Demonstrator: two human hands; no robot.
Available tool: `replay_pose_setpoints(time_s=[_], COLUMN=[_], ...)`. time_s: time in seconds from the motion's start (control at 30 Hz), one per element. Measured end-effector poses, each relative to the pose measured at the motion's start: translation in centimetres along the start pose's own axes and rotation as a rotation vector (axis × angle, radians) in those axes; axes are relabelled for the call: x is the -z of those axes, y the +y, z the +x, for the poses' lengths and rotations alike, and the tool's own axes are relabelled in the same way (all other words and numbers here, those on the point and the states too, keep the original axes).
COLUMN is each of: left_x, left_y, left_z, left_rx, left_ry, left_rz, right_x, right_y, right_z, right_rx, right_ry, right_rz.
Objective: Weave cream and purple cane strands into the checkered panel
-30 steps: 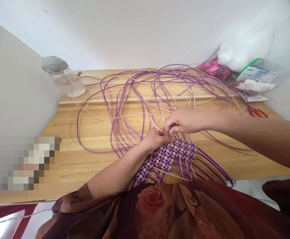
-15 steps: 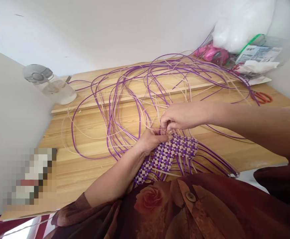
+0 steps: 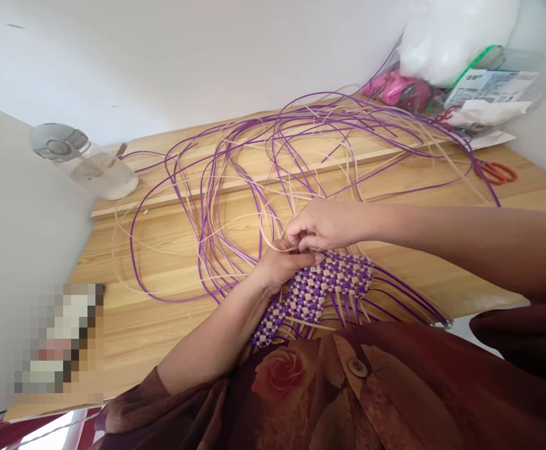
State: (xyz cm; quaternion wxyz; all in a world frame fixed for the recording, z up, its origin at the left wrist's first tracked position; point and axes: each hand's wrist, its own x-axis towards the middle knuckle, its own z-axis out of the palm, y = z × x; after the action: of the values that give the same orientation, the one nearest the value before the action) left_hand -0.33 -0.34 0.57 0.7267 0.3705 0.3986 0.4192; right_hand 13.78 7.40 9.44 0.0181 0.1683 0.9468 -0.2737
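- The woven piece [image 3: 308, 294], checked in purple and cream, lies at lower centre of the frame, close to the person's shirt [image 3: 296, 394], probably so that both hands reach its upper edge easily.
- The left hand [image 3: 277, 267] lays its thumb flat on that edge, the other fingers mostly hidden; it seems to pinch the weave, likely to steady it.
- The right hand [image 3: 320, 224] curls its fingers right against the left, at frame centre. A pale strand [image 3: 266, 236] runs towards the meeting fingers, but I cannot tell which hand grips it.
- Loose cords [image 3: 214, 187] loop across the table [image 3: 127, 337] towards the top, perhaps because their length needs that room.
- Scissors [image 3: 500, 172] at the right and a bottle [image 3: 109, 178] at upper left stand well apart from the hands, presumably out of their way.
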Motion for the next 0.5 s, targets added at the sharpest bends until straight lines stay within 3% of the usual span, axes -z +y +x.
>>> replay_pose_setpoints(time_s=[0.2, 0.4, 0.5], left_x=[0.1, -0.4, -0.6], left_y=[0.3, 0.4, 0.4], left_z=[0.0, -0.1, 0.0], left_rx=[0.034, 0.123, 0.132], left_ry=[-0.017, 0.085, 0.148], left_rz=[0.004, -0.045, -0.047], right_x=[-0.5, 0.0, -0.1], right_y=[0.7, 0.3, 0.3], right_z=[-0.2, 0.2, 0.8], right_rx=[-0.04, -0.204, -0.207], right_ry=[0.052, -0.01, -0.026], right_rz=[0.075, 0.107, 0.08])
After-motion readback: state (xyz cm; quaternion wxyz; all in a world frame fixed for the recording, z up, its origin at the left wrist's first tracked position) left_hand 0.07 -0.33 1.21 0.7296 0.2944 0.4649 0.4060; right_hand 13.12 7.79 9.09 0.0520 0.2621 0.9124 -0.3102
